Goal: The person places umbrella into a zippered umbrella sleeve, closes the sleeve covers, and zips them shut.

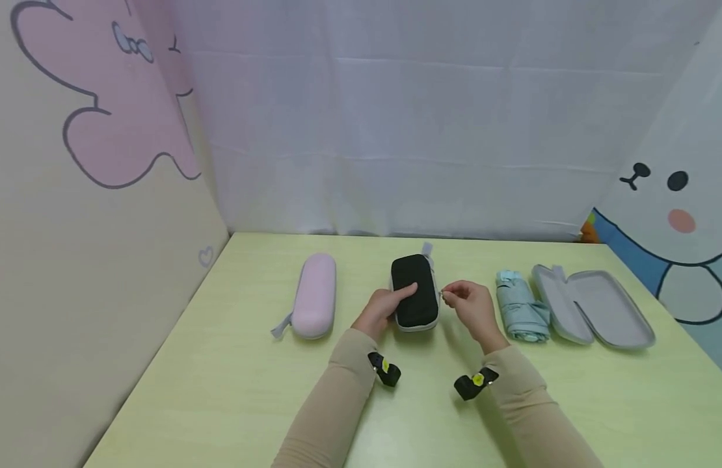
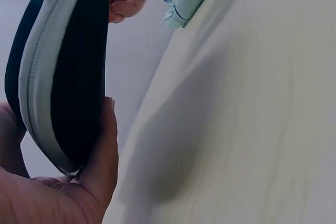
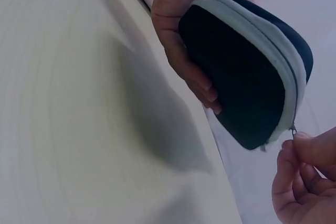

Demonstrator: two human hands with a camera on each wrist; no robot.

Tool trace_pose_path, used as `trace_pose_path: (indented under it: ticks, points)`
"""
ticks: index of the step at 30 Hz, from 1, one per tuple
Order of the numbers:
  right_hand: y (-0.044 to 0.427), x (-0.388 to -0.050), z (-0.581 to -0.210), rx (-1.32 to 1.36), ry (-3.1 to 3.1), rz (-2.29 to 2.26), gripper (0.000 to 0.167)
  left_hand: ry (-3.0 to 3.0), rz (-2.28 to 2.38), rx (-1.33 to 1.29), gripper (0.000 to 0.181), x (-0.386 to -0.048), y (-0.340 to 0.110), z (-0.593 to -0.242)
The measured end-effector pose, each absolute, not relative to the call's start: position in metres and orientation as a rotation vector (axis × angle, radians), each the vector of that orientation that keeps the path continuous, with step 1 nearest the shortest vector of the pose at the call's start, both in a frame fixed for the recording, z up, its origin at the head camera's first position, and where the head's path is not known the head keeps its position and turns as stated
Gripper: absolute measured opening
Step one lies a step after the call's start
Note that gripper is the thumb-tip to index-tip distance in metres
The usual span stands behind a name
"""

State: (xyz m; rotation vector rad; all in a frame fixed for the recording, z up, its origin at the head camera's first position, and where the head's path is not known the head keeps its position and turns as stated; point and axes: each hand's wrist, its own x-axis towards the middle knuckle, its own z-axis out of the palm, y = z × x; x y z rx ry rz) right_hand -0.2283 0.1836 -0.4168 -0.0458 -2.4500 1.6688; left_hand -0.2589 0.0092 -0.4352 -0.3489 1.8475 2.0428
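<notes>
A black zippered case [image 1: 416,292] with a light grey zipper band is held up off the table by my left hand [image 1: 384,309], thumb across its front and fingers behind. In the right wrist view the left hand's fingers lie along the underside of the case [image 3: 236,72]. My right hand [image 1: 472,309] pinches the small metal zipper pull [image 3: 293,129] between thumb and forefinger at one end of the band. The zipper looks closed along the stretch visible in the left wrist view. A grey fabric loop [image 1: 427,249] sticks up from the far end of the case.
A pink oblong case [image 1: 315,296] with a grey tab lies to the left on the pale green table [image 1: 220,390]. On the right are a rolled light teal cloth bundle [image 1: 520,309] and an opened grey case [image 1: 609,309]. A white curtain [image 1: 396,130] hangs behind.
</notes>
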Motion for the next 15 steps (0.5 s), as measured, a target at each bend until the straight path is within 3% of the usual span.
trace_pose_path:
  ticks: [5,15]
  points:
    - [0.1832,-0.2278,-0.4162,-0.068,-2.454,1.688,0.01,1.808,2.143,-0.416,0.055,-0.2608,0.0115,-0.4356]
    - [0.1778,-0.2245,-0.419,-0.013,-2.478,1.68,0.008,1.799,2.273,-0.511,0.062,-0.2657,0.0089,-0.4336]
